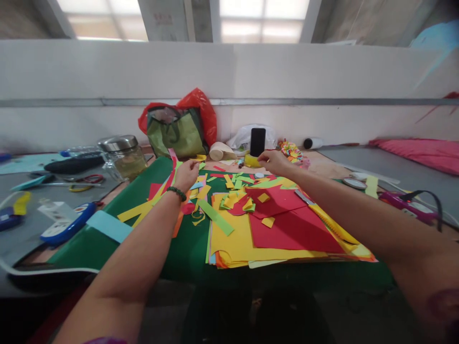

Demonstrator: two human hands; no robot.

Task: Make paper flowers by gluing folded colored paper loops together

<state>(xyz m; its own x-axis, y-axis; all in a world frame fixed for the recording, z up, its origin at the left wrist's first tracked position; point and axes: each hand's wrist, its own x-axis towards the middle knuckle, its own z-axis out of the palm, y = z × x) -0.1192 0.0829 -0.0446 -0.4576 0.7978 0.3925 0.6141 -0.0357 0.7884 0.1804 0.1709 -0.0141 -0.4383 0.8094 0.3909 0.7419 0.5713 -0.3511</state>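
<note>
My left hand (187, 175), wearing a dark green bead bracelet (177, 193), is closed in a pinch over the paper strips, with a light green paper piece (202, 166) at its fingertips. Farther right, my right hand (275, 162) is also pinched, beside the foot of an upright black phone (257, 142) and a yellow object (252, 161). Whatever its fingertips hold is too small to tell. Between my arms lie stacked yellow sheets (233, 241) with red sheets (287, 234) on top. A red paper circle (241, 207) there carries several folded yellow and green pieces.
A yellow utility knife (328, 220) lies on the sheets at right. A green mat (186, 255) spreads underneath. Left are a glass jar (124, 157), scissors (86, 183) and a blue-white device (68, 224). A green bag (175, 134) stands against the back wall.
</note>
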